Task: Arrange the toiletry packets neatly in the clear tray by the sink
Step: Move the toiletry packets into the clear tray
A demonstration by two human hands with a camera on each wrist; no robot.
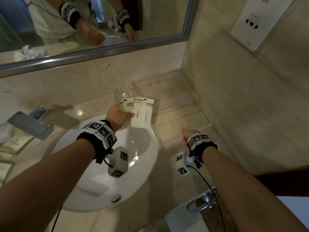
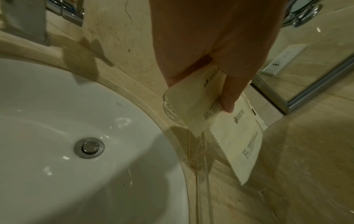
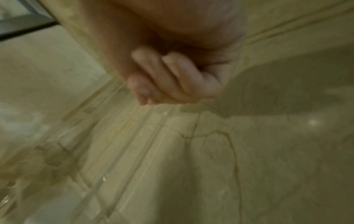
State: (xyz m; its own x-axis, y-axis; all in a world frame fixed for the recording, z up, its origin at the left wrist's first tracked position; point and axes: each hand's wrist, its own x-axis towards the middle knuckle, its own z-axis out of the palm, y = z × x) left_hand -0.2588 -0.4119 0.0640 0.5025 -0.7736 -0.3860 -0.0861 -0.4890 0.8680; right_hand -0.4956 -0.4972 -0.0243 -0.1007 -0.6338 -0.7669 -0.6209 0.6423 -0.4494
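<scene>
My left hand (image 1: 120, 117) grips a fanned bunch of cream toiletry packets (image 1: 142, 114) with gold stripes, held in the air over the sink's right rim, just left of the clear tray (image 1: 180, 114). In the left wrist view, thumb and fingers (image 2: 228, 97) pinch the packets (image 2: 235, 144) above the tray's left wall (image 2: 201, 174). The tray lies in the counter corner with nothing visible in it. My right hand (image 1: 188, 133) is at the tray's near rim; in the blurred right wrist view its curled fingers (image 3: 172, 75) and thumb meet at that rim (image 3: 134, 144).
A drinking glass (image 1: 122, 95) stands just behind the packets, by the tray's left back corner. The white basin (image 1: 100, 173) lies below my left arm, with a chrome tap (image 1: 30, 124) at left. Walls close in the tray behind and to the right. A towel ring (image 1: 203, 200) hangs below the counter edge.
</scene>
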